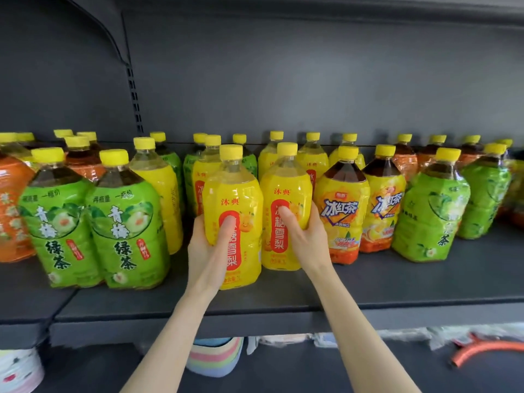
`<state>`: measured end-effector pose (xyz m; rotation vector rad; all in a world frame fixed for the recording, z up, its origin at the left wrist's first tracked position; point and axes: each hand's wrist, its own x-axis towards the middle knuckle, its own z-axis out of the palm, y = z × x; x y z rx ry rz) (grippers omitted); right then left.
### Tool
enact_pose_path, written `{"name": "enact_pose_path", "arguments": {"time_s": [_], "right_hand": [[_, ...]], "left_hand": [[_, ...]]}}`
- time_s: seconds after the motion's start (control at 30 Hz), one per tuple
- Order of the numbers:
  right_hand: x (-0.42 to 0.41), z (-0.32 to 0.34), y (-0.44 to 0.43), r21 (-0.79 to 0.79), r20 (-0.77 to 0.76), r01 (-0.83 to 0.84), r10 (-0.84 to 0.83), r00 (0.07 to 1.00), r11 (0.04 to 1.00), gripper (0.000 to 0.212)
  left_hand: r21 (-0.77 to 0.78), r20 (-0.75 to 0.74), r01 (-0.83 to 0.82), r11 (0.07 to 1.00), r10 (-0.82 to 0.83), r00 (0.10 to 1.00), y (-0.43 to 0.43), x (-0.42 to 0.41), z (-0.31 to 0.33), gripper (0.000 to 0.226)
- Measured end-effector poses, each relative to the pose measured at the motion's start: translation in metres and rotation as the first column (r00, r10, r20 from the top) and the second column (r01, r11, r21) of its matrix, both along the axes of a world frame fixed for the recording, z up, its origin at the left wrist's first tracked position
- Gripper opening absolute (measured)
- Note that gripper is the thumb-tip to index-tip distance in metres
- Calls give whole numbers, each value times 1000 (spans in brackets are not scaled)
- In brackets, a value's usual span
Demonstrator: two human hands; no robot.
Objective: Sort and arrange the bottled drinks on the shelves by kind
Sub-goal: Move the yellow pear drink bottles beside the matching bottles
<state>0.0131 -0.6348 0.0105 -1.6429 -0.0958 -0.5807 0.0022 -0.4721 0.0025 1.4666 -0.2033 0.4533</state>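
Two yellow pear-drink bottles stand side by side at the middle of the dark shelf [283, 296]. My left hand [211, 248] grips the left yellow bottle [232, 194], thumb across its red label. My right hand [304, 236] grips the right yellow bottle [286, 188] the same way. Two green plum-tea bottles [122, 222] stand to the left. Two iced-tea bottles with yellow and orange labels [341, 211] stand to the right, then more green bottles [433, 217]. More yellow bottles fill the row behind.
Orange-labelled bottles [11, 217] stand at the far left and in the back right row. Below the shelf lie pastel stacked bowls [215, 358], a floral container [19, 373] and an orange hose piece [487, 350]. A slotted upright [134, 100] runs up the back panel.
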Motion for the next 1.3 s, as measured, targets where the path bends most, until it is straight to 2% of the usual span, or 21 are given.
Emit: {"name": "enact_pose_path", "arguments": {"time_s": [0.17,0.37,0.43,0.67,0.8,0.93,1.03,1.13,1.3], "right_hand": [[19,3,5,80,-76,-44,51,996,996,68],[38,11,4,18,-107,-13,15,994,1000,68],[34,12,5,9,-117,-12,13,993,1000,72],[-21,5,2,64,-93,-135,141,986,989,60],[-25,12,-3,82,-112,-261,269,956,962,71],[-20,8,-4,95,-117,-310,320,940,946,87],[-12,6,-6,99,-122,-282,293,948,954,77],[-4,6,-9,121,-118,-269,283,952,955,59],[11,9,-10,161,-128,-273,294,947,948,55]], "left_hand": [[30,-1,29,999,-29,1000,2,7,0,71],[73,-3,59,996,-59,998,5,8,3,74],[78,5,69,995,-70,998,5,4,4,76],[104,18,150,983,-153,988,-4,1,1,68],[130,-23,263,956,-263,965,-22,4,6,67],[189,-94,373,908,-361,928,-38,12,13,63],[210,-154,429,879,-403,902,-43,19,14,58],[138,-236,481,866,-443,865,-46,26,17,57],[120,-280,477,870,-432,858,-49,41,21,55]]}}
